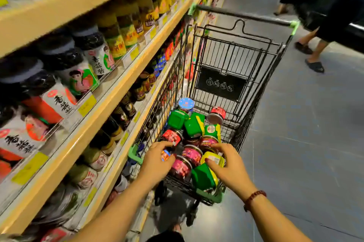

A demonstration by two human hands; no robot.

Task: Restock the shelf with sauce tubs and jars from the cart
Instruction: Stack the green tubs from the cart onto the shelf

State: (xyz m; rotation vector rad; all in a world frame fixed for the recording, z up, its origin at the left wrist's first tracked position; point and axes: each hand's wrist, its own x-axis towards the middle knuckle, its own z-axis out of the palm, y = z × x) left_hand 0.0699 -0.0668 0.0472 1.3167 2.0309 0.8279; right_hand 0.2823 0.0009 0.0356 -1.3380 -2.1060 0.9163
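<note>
**Spotter one:** Your stock is all in the cart (173,84). Red-labelled jars (192,155) and green tubs (194,126) are heaped at its near end, and a blue-lidded jar (186,103) stands towards its far end.

**Spotter two:** Your left hand (155,161) is at the cart's near left corner, fingers curled round a small jar (165,155) with a blue and red label. I cannot tell where the thumb sits.

**Spotter one:** Your right hand (230,167) is at the cart's near right corner. Its fingers are bent over a yellow-lidded tub (213,158), thumb on the near edge. A tipped green tub (202,177) lies just below it.

**Spotter two:** The jars look like glass, so expect them to be heavy for their size, hard and smooth. One would likely break if it fell outside the cart. Wrap your fingers round the body below the lid and don't lift by the lid.

**Spotter one:** The tubs look like thin plastic, so they're probably lighter, with walls that give. Squeeze too hard and a lid may pop. Hold one across two flat sides or cup it under the base.

**Spotter two:** The shelf (110,94) runs close along the cart's left side, so you only lift over the wire wall. The jars in the cart lean on each other, so pulling one out may set its neighbours rolling.
</note>
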